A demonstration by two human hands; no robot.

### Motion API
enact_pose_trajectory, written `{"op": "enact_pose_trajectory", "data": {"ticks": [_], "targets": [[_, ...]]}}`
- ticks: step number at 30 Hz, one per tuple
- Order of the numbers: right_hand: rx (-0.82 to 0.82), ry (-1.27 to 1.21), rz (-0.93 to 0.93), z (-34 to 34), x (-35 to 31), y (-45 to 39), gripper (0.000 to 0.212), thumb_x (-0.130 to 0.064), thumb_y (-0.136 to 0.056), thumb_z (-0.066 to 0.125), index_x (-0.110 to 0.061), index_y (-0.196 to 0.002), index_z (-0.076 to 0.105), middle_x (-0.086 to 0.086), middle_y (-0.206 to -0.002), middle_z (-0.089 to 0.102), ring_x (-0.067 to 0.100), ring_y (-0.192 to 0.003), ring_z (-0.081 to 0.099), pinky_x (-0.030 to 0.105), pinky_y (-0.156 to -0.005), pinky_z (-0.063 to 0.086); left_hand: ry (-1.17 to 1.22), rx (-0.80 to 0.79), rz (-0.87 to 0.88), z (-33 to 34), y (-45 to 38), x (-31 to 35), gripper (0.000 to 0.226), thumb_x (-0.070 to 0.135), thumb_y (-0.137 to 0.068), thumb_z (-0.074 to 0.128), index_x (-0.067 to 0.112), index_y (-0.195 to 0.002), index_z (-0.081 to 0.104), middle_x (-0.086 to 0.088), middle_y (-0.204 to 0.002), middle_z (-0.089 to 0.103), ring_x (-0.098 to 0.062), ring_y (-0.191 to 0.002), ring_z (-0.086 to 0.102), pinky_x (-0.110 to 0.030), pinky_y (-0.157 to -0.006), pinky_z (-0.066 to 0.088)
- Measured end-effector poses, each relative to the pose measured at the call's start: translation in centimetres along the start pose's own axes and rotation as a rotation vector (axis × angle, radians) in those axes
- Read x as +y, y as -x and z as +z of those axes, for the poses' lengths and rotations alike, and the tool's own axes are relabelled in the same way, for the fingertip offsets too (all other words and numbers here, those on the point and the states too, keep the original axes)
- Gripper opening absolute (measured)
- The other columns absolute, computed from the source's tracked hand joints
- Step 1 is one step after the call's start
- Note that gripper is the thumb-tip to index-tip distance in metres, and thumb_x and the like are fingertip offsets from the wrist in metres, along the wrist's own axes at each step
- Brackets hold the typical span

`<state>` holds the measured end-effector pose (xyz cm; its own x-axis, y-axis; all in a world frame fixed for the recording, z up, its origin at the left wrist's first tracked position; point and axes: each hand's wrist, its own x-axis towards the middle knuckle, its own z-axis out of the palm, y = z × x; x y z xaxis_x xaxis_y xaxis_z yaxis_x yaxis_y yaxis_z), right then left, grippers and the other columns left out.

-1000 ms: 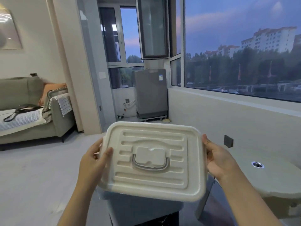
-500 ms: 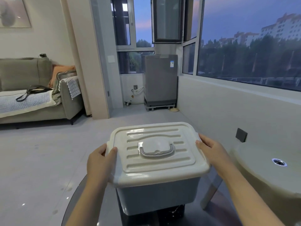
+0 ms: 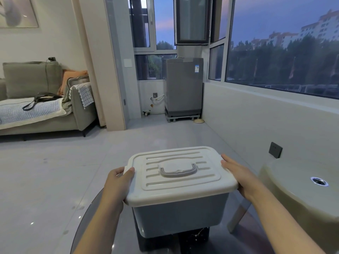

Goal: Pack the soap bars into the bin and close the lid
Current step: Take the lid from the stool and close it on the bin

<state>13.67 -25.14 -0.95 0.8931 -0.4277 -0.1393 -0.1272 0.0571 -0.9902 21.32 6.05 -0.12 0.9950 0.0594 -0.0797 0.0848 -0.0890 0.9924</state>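
Cream ribbed plastic lid sits on grey plastic bin between both sets of fingers; left hand and right hand clasp its edges. Soap unseen; latching likely left.

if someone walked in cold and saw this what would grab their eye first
Front and centre, a grey bin capped with a white lid sits on a dark glass table, with the left hand and right hand pressed against the lid's two short edges. Behind it, a big window on the right shows a dusk sky over trees and apartment blocks. A grey-green sofa fills the far left.
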Motion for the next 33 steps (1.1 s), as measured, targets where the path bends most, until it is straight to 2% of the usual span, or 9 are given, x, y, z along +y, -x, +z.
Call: {"op": "enact_pose_trajectory", "data": {"ticks": [3, 6, 9, 12, 14, 18, 23, 27, 33], "targets": [[0.024, -0.019, 0.087, 0.1, 0.0, 0.4, 0.031, -0.032, -0.09, 0.054, -0.023, -0.119, 0.059, -0.001, -0.109, 0.068, 0.02, -0.091, 0.063, 0.033, -0.068, 0.051, 0.031, -0.037, -0.067, -0.2, -0.2, -0.2, 0.038, 0.028, -0.09, 0.057, 0.007, -0.121, 0.056, -0.015, -0.115, 0.066, -0.028, -0.085, 0.064, -0.028, -0.053, 0.046], [0.069, -0.013, 0.127, -0.1, 0.2, 0.6, 0.035, -0.036, -0.084, 0.062, -0.011, -0.109, 0.065, 0.01, -0.103, 0.07, 0.027, -0.088, 0.063, 0.035, -0.07, 0.051, 0.069, -0.121, -0.189, -0.4, -0.1, -0.1, 0.034, 0.035, -0.09, 0.055, 0.015, -0.117, 0.058, -0.008, -0.111, 0.07, -0.029, -0.096, 0.068, -0.037, -0.071, 0.053], [0.076, -0.037, 0.121, 0.0, 0.1, 0.7, 0.035, -0.033, -0.083, 0.064, -0.007, -0.106, 0.066, 0.012, -0.104, 0.071, 0.031, -0.098, 0.064, 0.043, -0.084, 0.05, 0.043, -0.105, -0.182, -0.6, 0.2, 0.0, 0.031, 0.036, -0.089, 0.057, 0.011, -0.107, 0.064, -0.007, -0.1, 0.073, -0.026, -0.083, 0.068, -0.032, -0.066, 0.052], [0.127, -0.02, 0.09, 0.0, 0.1, 0.7, 0.037, -0.033, -0.079, 0.069, -0.004, -0.102, 0.067, 0.012, -0.099, 0.072, 0.031, -0.096, 0.065, 0.042, -0.086, 0.049, 0.018, 0.029, -0.101, -0.6, 0.5, 0.0, 0.054, 0.035, -0.083, 0.067, 0.003, -0.125, 0.055, -0.011, -0.125, 0.062, -0.031, -0.096, 0.063, -0.03, -0.061, 0.048], [0.181, 0.025, 0.042, -0.1, 0.2, 0.6, 0.041, -0.033, -0.075, 0.073, 0.0, -0.099, 0.067, 0.015, -0.098, 0.071, 0.032, -0.095, 0.065, 0.041, -0.088, 0.048, -0.053, 0.149, -0.04, -0.5, 0.8, 0.1, 0.069, 0.032, -0.078, 0.072, 0.004, -0.135, 0.046, -0.009, -0.133, 0.055, -0.031, -0.108, 0.058, -0.037, -0.074, 0.052], [0.203, 0.075, -0.061, 0.0, 0.2, 0.9, 0.022, -0.027, -0.079, 0.07, -0.005, -0.082, 0.069, 0.014, -0.085, 0.072, 0.028, -0.074, 0.063, 0.034, -0.066, 0.045, -0.052, 0.114, 0.077, -0.5, 1.6, 0.3, 0.024, 0.016, -0.08, 0.07, 0.009, -0.102, 0.066, -0.001, -0.089, 0.069, -0.021, -0.078, 0.064, -0.035, -0.061, 0.052], [0.154, 0.186, -0.121, 0.2, 0.4, 1.3, 0.015, -0.025, -0.088, 0.057, -0.018, -0.098, 0.065, 0.0, -0.089, 0.069, 0.018, -0.08, 0.063, 0.03, -0.06, 0.043, 0.008, 0.071, 0.108, 0.1, 2.3, 0.0, 0.007, 0.012, -0.088, 0.057, 0.011, -0.093, 0.063, -0.008, -0.091, 0.067, -0.023, -0.074, 0.059, -0.029, -0.052, 0.042], [0.172, 0.189, -0.165, 0.6, 0.2, 1.7, 0.016, -0.019, -0.09, 0.052, -0.02, -0.105, 0.06, -0.006, -0.091, 0.064, 0.016, -0.086, 0.06, 0.03, -0.064, 0.044, 0.02, 0.104, 0.13, 0.2, 1.7, -0.3, 0.016, 0.012, -0.086, 0.057, 0.003, -0.098, 0.062, -0.013, -0.103, 0.063, -0.027, -0.085, 0.055, -0.034, -0.071, 0.046], [0.138, 0.252, -0.232, 2.6, -0.1, 2.2, 0.03, -0.013, -0.092, 0.044, -0.022, -0.115, 0.061, 0.0, -0.105, 0.065, 0.019, -0.095, 0.058, 0.027, -0.065, 0.043, -0.023, 0.082, 0.151, -1.3, -0.4, -0.2, 0.01, 0.007, -0.082, 0.055, 0.016, -0.08, 0.052, -0.008, -0.082, 0.051, -0.021, -0.074, 0.045, -0.036, -0.066, 0.036]]}}
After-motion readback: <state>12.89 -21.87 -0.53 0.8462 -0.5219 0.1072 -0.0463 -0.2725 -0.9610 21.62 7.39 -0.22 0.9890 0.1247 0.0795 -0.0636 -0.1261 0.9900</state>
